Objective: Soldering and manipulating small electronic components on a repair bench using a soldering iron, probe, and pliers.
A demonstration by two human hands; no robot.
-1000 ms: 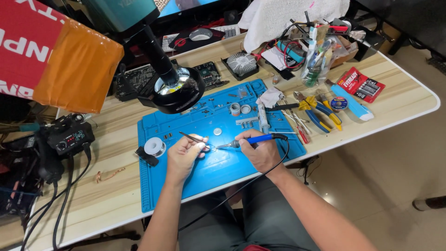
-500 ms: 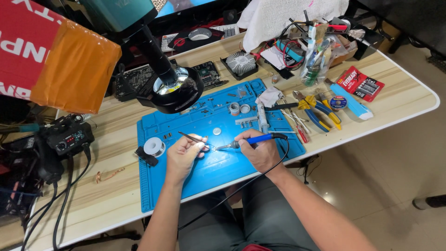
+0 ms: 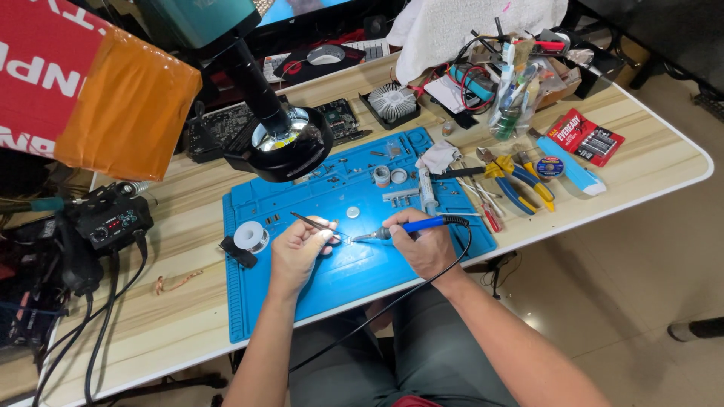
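The right hand (image 3: 424, 245) is closed around a blue-handled soldering iron (image 3: 403, 227), its tip pointing left toward the left hand (image 3: 298, 249), which pinches dark tweezers (image 3: 313, 222) over a tiny part too small to make out on the blue mat (image 3: 362, 279). With the tips nearly meeting, a slip could bring the hot tip onto the left fingers or flick the part away; the cord (image 3: 422, 283) trailing toward the body might snag and tug the iron

furniture: long light-wood table (image 3: 648, 162) with white rim | floor: glossy beige tile (image 3: 633, 301), soft reflections | light: bright, even | walls: unseen
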